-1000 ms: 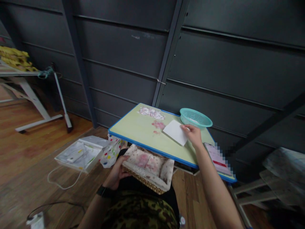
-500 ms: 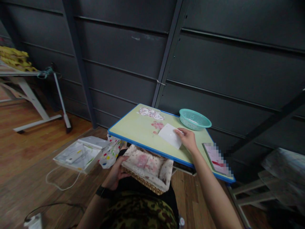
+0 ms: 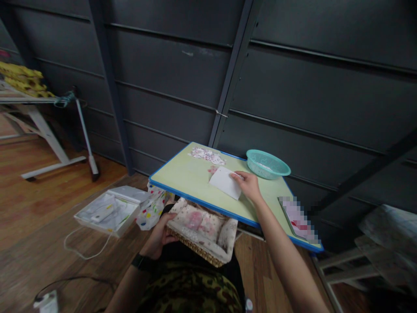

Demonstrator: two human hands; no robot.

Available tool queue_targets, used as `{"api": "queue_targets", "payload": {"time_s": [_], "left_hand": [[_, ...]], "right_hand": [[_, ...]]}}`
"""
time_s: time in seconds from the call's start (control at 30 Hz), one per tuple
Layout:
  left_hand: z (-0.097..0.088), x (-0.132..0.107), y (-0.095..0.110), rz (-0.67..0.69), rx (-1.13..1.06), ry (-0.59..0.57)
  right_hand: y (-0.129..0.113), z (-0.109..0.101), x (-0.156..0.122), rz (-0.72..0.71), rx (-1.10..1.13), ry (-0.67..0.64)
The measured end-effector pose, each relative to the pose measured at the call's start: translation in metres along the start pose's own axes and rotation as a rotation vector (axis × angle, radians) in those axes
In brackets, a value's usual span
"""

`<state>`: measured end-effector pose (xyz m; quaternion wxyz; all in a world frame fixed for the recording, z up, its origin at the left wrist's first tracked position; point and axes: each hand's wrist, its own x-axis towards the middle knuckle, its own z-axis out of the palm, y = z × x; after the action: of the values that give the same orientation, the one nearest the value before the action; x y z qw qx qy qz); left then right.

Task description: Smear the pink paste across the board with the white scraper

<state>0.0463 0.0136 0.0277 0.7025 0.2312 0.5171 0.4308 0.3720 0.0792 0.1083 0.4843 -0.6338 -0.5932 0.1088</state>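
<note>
Our right hand [image 3: 246, 186] pinches a flat white card [image 3: 224, 183] over the blue-edged, pale-green table [image 3: 182, 174]; by its near edge, our left hand [image 3: 160, 234] clasps a cloth-lined woven basket [image 3: 198, 244]

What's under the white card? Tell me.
Pinkish bits on the pale green tabletop peek past the left edge of the white card in the right hand. Whatever lies directly beneath is covered.

Dim overall, blurry edges, lower right perhaps underexposed
</note>
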Motion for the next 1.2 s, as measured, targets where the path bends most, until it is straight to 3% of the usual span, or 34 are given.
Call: {"api": "queue_targets", "payload": {"time_s": [0.27,0.67,1.2], "left_hand": [[-0.005,0.002,0.001,0.001,0.006,-0.015],[-0.001,-0.001,0.004,-0.019,0.036,0.002],[-0.003,0.001,0.002,-0.008,0.002,-0.002]], "right_hand": [[-0.004,0.013,0.009,0.010,0.046,-0.052],[-0.016,0.021,-0.016,0.043,0.162,-0.189],[-0.035,0.028,-0.029,0.058,0.235,-0.265]]}}
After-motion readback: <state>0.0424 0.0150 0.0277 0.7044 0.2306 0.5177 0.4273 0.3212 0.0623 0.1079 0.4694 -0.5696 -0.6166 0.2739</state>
